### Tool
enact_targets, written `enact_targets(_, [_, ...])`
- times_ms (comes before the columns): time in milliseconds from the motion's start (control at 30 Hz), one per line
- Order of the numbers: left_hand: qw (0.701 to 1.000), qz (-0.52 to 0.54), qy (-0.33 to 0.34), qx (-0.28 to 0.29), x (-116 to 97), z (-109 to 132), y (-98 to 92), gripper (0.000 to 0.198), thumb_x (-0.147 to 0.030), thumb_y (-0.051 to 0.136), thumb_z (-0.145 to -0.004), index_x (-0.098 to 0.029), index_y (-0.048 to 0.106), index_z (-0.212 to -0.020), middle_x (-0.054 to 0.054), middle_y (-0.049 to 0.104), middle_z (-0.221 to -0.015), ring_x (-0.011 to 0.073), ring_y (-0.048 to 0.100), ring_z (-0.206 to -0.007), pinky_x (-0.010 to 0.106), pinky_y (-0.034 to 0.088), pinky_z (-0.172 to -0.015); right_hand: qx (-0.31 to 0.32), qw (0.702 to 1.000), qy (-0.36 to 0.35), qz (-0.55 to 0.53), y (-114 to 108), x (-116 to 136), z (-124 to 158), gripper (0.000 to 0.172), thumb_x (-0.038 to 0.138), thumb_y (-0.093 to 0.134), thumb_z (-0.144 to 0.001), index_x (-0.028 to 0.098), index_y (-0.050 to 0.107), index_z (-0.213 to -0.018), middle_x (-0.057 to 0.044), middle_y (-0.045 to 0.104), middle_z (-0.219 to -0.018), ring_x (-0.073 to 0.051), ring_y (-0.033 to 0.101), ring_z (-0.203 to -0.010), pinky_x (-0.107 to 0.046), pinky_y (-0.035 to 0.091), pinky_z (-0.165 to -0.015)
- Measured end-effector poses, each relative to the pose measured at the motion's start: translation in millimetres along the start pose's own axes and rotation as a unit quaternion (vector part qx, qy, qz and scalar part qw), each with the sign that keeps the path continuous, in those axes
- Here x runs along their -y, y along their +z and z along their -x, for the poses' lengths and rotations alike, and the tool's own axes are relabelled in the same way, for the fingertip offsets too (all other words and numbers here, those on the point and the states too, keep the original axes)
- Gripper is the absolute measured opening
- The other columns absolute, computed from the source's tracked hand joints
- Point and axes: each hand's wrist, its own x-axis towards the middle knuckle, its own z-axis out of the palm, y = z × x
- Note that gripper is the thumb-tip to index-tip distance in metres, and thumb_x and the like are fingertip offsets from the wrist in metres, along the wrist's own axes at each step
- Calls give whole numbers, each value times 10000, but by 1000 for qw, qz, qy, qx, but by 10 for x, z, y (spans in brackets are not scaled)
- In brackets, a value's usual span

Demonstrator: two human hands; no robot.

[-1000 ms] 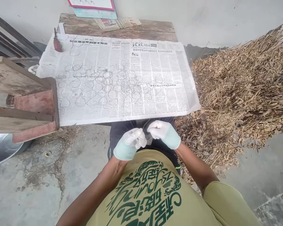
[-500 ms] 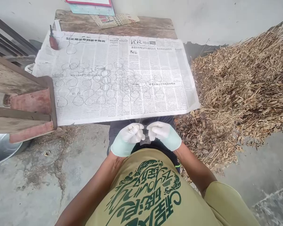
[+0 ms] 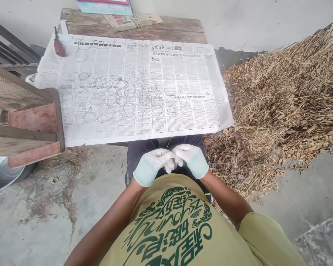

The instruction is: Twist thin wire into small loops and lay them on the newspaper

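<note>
Wall: pale and plain behind the table, a calendar at the top edge of view.
Newspaper: a wide sheet over most of the table, its front edge above the lap.
Rings: many thin wire loops lie on the sheet, crowded and overlapping near the middle, looser at the left; they look unchanged from the earlier frames.
Tool: red-handled, lying at the sheet's far left corner.
Wire: one thin strand is between the hands above the lap; its free end curves up past the sheet's front edge, higher than half a second ago.
Left hand: gloved, thumb and forefinger closed on the wire, the other fingers curled loosely.
Right hand: gloved, fingertips pinched on the wire, meeting the left's.
Gap: a second ago the hands stood apart; half a second ago less so; now their fingertips touch.
Left side: a wooden stool near the sheet, a metal basin partly below it.
Right side: a heap of dry stalks.
View: table and sheet sit slightly further left and higher than before.
</note>
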Motion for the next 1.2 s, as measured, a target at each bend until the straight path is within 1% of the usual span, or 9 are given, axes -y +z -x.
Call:
enact_targets(200, [997, -54, 14, -45, -164, 86, 98, 397, -541, 692, -905, -173, 736, -764, 66, 724, -637, 179, 635, -522, 314, 535, -585, -4, 999, -7, 34, 43, 41, 49, 166, 306, 646, -855, 176, 743, -820, -1, 679, -641, -104, 547, -523, -241, 445, -512])
enact_targets(300, [995, -59, 29, -69, -155, 92, 96, 354, -498, 681, -918, -176, 737, -779, 55, 728, -658, 163, 618, -507, 304, 528, -578, 5, 1000, 0, 10, 43, -24, 35, 171, 322, 666, -854, 177, 748, -893, -7, 690, -685, -117, 582, -576, -249, 461, -543])
enact_targets(400, [995, -39, 38, -78, -84, 69, 53, 343, -495, 668, -926, -170, 744, -845, 53, 733, -676, 151, 604, -496, 293, 509, -552, 37, 997, 20, -58, 41, -155, -18, 244, 381, 705, -839, 174, 739, -965, -8, 682, -702, -138, 613, -633, -274, 484, -596])
enact_targets(467, [996, -27, 37, -72, -32, 53, 18, 359, -511, 670, -924, -167, 740, -848, 52, 726, -654, 148, 596, -485, 290, 499, -539, 74, 990, 38, -112, 35, -260, -72, 274, 428, 730, -816, 170, 713, -908, 0, 656, -657, -143, 604, -615, -293, 493, -616])
enact_targets(633, [998, -20, 42, -28, 43, 57, -65, 383, -505, 666, -934, -171, 703, -750, 48, 709, -608, 133, 563, -432, 291, 485, -516, 165, 971, 80, -153, -32, -413, -159, 355, 482, 803, -734, 159, 667, -790, 8, 629, -585, -111, 516, -474, -266, 407, -495])
enact_targets(767, [999, -19, 36, -7, 73, 66, -125, 389, -510, 674, -930, -163, 704, -758, 53, 721, -620, 122, 550, -409, 271, 443, -468, 153, 979, 93, -93, -98, -357, -125, 333, 422, 819, -741, 132, 717, -868, -14, 673, -614, -115, 547, -486, -244, 374, -463])
enact_targets(900, [1000, -16, -3, 6, 58, 43, -153, 388, -524, 691, -914, -158, 709, -784, 57, 724, -622, 121, 567, -423, 252, 419, -458, 121, 989, 78, -33, -110, -218, -68, 251, 364, 761, -807, 125, 741, -880, -37, 717, -676, -112, 587, -520, -241, 433, -506])
enact_targets(1100, [998, -48, -24, 20, -24, 77, -141, 357, -487, 663, -942, -155, 733, -829, 49, 733, -635, 125, 599, -465, 254, 477, -519, 44, 999, -8, 26, -112, 16, -75, 260, 360, 681, -899, 176, 762, -1064, -57, 778, -926, -150, 711, -791, -314, 592, -789])
enact_targets(1200, [997, -24, -35, 63, -22, 74, -142, 385, -522, 657, -938, -169, 730, -802, 28, 674, -518, 165, 648, -508, 275, 515, -568, 55, 998, -10, 37, -85, 75, -127, 291, 293, 716, -850, 199, 763, -1122, -38, 784, -971, -155, 724, -845, -328, 600, -860])
